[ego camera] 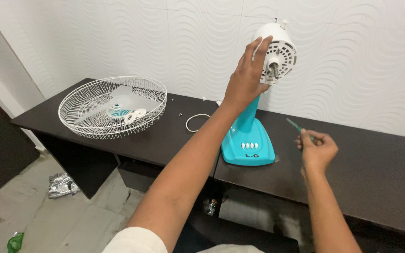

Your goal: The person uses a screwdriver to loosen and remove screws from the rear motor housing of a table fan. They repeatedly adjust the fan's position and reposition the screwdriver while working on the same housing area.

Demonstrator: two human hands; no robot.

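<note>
A table fan without blades stands on a dark table [376,173]: a turquoise base with white buttons [248,146] and a white motor housing [277,51] with a bare shaft on top. My left hand [247,77] grips the side of the motor housing, fingers spread over it. My right hand [317,150] hovers over the table to the right of the base and holds a thin green-handled screwdriver [294,125] pointing up and left.
White wire fan guards [112,107] lie stacked at the table's left end with a turquoise and white part inside. A white ring [196,122] and small screws lie between the guards and the fan. Textured white wall behind. Crumpled foil and green litter are on the floor.
</note>
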